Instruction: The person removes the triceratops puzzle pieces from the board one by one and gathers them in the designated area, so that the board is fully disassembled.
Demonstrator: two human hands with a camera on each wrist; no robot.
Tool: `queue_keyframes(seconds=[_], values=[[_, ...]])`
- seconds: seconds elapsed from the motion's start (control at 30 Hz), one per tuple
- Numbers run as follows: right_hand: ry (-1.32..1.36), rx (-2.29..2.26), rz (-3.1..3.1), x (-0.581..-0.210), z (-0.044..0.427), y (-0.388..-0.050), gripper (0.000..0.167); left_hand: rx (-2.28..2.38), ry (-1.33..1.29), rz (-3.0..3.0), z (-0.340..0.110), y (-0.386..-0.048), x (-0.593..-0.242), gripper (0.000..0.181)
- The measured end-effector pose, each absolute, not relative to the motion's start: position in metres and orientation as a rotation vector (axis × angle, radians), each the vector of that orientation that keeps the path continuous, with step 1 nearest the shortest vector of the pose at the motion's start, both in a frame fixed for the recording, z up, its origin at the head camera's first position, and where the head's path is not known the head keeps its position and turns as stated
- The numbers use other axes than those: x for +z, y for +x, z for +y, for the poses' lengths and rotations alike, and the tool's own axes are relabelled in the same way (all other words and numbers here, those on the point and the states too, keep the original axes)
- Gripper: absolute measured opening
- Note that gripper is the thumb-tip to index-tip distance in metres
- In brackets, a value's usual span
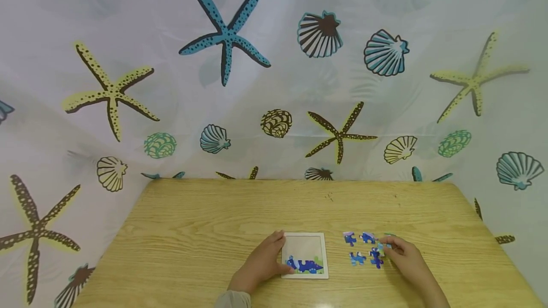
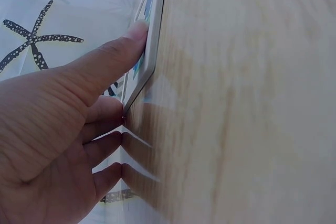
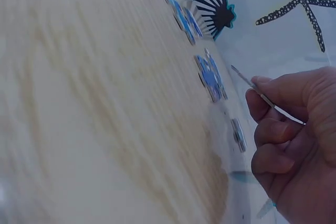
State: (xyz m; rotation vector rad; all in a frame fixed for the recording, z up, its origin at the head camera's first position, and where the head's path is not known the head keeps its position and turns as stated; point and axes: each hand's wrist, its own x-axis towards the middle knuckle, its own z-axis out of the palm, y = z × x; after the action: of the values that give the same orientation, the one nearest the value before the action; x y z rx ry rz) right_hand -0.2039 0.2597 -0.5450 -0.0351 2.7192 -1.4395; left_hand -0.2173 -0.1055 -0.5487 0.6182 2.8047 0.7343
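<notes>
A white-framed jigsaw puzzle tray (image 1: 304, 234) lies on the table, with joined blue and green pieces (image 1: 305, 265) along its lower part. My left hand (image 1: 262, 259) grips the tray's left side. In the left wrist view its thumb (image 2: 113, 56) lies over the rim, and the other fingers are at the edge. Between thumb and forefinger, my right hand (image 1: 406, 256) pinches a jigsaw piece (image 3: 242, 76), held above the table. Loose blue pieces (image 1: 357, 258) lie between the tray and this hand. Another piece (image 3: 238, 135) is partly hidden behind the right hand in the head view.
The wooden table (image 1: 205, 222) reaches back to a pale curtain (image 1: 257, 94) printed with starfish and shells. This curtain also hangs along both sides of the table.
</notes>
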Motion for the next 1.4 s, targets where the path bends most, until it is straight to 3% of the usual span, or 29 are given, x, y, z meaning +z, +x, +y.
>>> queue_keyframes(seconds=[0.87,1.4], values=[[-0.091,-1.057,2.952,-0.551,0.282,-0.199,0.014,0.724,0.619,2.797,-0.107,-0.219,-0.549,0.088],[-0.108,-1.186,2.946,-0.540,0.258,-0.203,0.023,0.744,0.602,2.781,-0.107,-0.217,-0.549,0.087]])
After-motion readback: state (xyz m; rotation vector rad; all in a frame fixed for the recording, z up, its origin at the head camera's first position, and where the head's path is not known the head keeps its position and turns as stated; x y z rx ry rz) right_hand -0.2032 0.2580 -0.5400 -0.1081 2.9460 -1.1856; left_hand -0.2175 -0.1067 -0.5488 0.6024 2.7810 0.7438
